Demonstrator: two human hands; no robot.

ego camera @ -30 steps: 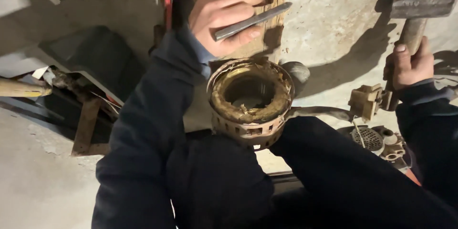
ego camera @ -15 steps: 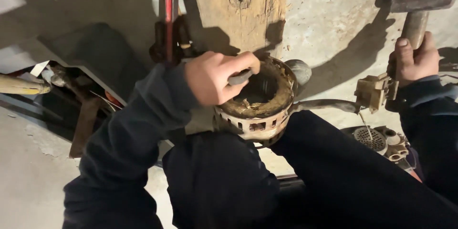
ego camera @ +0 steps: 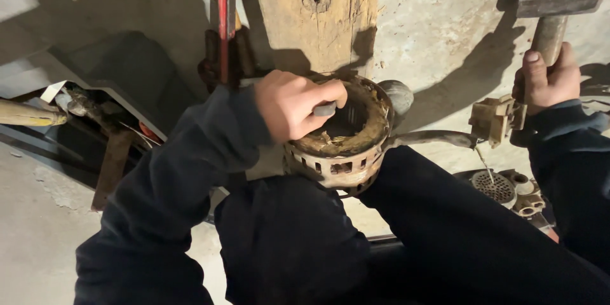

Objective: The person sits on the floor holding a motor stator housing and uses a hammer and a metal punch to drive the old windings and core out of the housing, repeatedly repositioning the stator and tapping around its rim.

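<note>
Overhead, my right hand [ego camera: 549, 79] gripped a raised wooden-handled hammer [ego camera: 559, 0]; my left hand's [ego camera: 292, 105] fingers curled around a grey metal punch [ego camera: 324, 109], inside the rusty slotted round housing [ego camera: 343, 146].

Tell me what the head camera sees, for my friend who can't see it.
A person's left hand holds a metal rod inside a rusty slotted metal ring between their knees. Their right hand raises a hammer above the concrete floor.

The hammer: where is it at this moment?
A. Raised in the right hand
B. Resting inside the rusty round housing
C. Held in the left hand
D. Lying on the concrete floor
A: the right hand grips the wooden handle of the hammer, whose head is up, off the floor.
</note>
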